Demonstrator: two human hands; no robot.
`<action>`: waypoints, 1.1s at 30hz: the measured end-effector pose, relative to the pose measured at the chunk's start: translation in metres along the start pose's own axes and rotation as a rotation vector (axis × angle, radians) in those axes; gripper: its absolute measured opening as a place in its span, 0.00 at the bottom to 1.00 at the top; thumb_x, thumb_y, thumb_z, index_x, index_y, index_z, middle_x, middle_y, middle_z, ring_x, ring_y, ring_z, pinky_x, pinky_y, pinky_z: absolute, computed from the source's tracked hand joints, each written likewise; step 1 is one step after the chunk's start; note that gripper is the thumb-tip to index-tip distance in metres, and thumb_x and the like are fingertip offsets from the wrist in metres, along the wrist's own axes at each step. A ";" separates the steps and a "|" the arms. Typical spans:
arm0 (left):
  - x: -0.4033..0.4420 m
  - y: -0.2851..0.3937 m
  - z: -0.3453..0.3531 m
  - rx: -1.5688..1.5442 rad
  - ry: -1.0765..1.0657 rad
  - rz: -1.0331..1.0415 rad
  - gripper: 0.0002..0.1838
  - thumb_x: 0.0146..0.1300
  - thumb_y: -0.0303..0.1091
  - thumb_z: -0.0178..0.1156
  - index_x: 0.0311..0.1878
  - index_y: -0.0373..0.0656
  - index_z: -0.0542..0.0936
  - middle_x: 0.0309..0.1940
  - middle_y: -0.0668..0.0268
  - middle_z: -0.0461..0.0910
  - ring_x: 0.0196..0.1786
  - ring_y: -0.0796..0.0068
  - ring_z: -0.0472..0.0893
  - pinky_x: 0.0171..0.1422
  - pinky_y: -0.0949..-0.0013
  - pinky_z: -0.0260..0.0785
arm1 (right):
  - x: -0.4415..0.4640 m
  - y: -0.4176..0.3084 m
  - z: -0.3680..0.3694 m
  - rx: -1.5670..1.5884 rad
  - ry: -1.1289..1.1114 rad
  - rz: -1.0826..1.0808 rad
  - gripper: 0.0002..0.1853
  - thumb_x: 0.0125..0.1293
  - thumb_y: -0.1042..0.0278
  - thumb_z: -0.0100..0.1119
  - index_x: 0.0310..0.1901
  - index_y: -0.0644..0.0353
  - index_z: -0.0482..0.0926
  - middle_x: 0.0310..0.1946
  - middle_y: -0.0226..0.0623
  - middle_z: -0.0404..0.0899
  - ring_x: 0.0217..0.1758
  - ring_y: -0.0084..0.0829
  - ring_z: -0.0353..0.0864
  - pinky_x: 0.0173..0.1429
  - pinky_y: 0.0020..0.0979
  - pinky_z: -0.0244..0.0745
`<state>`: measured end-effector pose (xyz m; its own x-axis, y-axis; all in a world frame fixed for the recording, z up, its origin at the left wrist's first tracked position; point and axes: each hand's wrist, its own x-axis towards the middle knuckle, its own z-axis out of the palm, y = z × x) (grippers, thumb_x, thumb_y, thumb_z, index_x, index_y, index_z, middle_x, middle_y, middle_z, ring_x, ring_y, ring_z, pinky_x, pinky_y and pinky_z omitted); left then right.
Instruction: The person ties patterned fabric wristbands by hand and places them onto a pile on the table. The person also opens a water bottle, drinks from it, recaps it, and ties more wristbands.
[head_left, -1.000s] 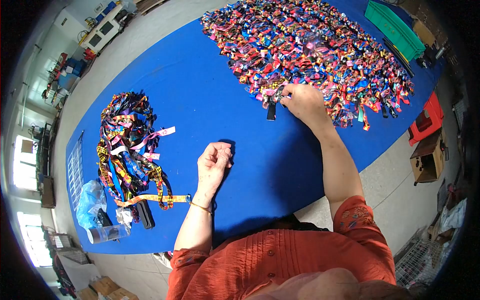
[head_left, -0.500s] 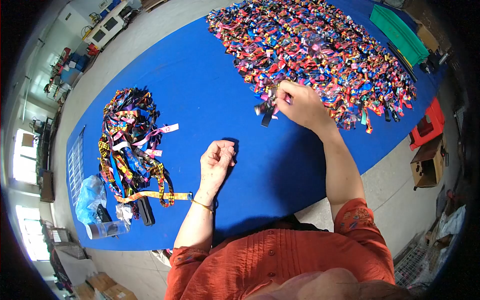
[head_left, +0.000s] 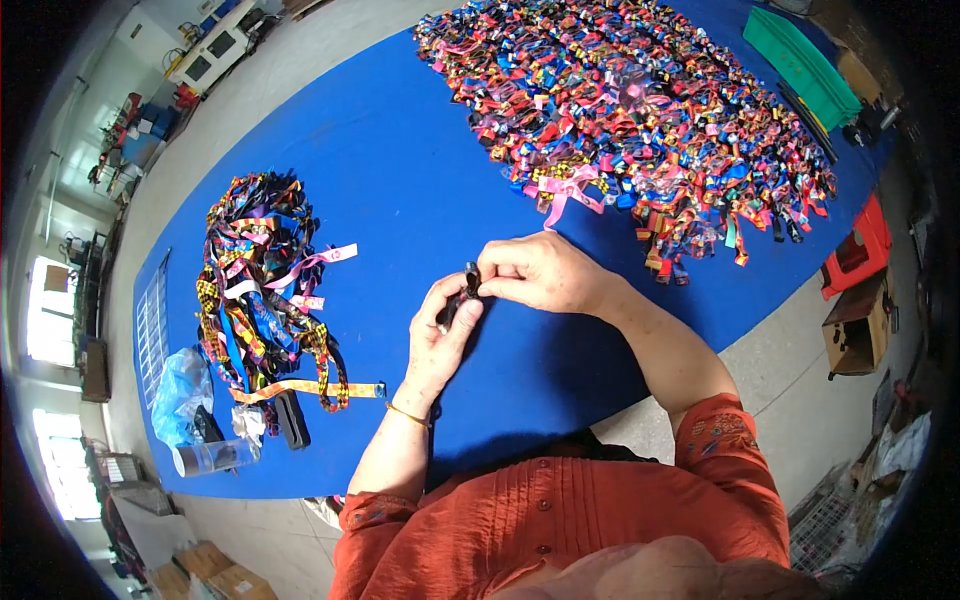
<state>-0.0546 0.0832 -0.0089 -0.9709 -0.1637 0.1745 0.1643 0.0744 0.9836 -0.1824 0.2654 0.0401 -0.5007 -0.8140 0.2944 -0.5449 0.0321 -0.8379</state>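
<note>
My left hand (head_left: pixel 436 338) and my right hand (head_left: pixel 548 274) meet over the blue tabletop near its front edge. Between their fingertips is a short black strap (head_left: pixel 472 272), mostly covered by the fingers. Its lower part lies in the curl of my left hand, while my right thumb and forefinger pinch its upper end. Beyond my right hand, a wide heap of short colourful ribbon straps (head_left: pixel 620 120) spreads over the far right of the table. A pink strap (head_left: pixel 568 190) sticks out at its near edge.
To the left lies a tangled pile of long patterned straps (head_left: pixel 265 290), one orange strap (head_left: pixel 320 387) reaching toward my left wrist. Beside it are a blue plastic bag (head_left: pixel 183 398), a clear bottle (head_left: pixel 215 457) and a black case (head_left: pixel 292 420). A green bin (head_left: pixel 800 68) sits far right.
My right hand has come from the heap's edge down and left to my left hand, bringing the black strap. My left hand, closed before, now grips it too.
</note>
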 end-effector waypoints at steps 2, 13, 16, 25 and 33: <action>-0.003 -0.001 -0.004 0.073 0.055 -0.125 0.16 0.70 0.30 0.64 0.59 0.38 0.79 0.45 0.67 0.84 0.50 0.77 0.82 0.58 0.72 0.74 | 0.000 -0.002 0.001 -0.030 0.013 0.076 0.10 0.63 0.66 0.68 0.38 0.59 0.77 0.18 0.33 0.73 0.22 0.28 0.74 0.30 0.32 0.69; -0.001 0.012 0.005 -0.140 0.051 -0.149 0.11 0.71 0.28 0.63 0.53 0.35 0.81 0.35 0.67 0.84 0.35 0.84 0.80 0.41 0.79 0.73 | 0.002 0.010 0.004 -0.031 -0.059 0.031 0.11 0.61 0.66 0.71 0.39 0.60 0.80 0.24 0.33 0.77 0.29 0.23 0.76 0.36 0.29 0.71; -0.002 0.010 0.004 -0.108 0.071 -0.179 0.10 0.71 0.29 0.64 0.52 0.36 0.81 0.34 0.70 0.82 0.32 0.85 0.78 0.37 0.80 0.71 | 0.000 0.005 0.002 0.047 -0.110 0.183 0.10 0.62 0.67 0.70 0.38 0.61 0.79 0.26 0.34 0.80 0.31 0.24 0.78 0.37 0.30 0.73; -0.004 0.012 0.009 -0.092 -0.003 -0.170 0.14 0.70 0.28 0.64 0.57 0.39 0.77 0.31 0.70 0.82 0.30 0.86 0.77 0.33 0.80 0.71 | 0.000 0.007 -0.004 0.056 -0.112 0.180 0.08 0.66 0.67 0.67 0.39 0.61 0.79 0.22 0.29 0.79 0.26 0.17 0.76 0.30 0.26 0.70; -0.006 0.013 0.005 -0.059 -0.163 -0.275 0.25 0.70 0.30 0.64 0.68 0.41 0.70 0.34 0.68 0.84 0.27 0.88 0.75 0.28 0.83 0.68 | -0.010 0.021 -0.064 0.010 0.098 0.260 0.08 0.64 0.65 0.65 0.36 0.61 0.82 0.18 0.31 0.76 0.23 0.20 0.76 0.29 0.28 0.70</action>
<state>-0.0473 0.0903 0.0027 -0.9946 -0.0099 -0.1032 -0.1031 -0.0086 0.9946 -0.2321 0.3113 0.0488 -0.6855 -0.7194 0.1116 -0.3833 0.2264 -0.8955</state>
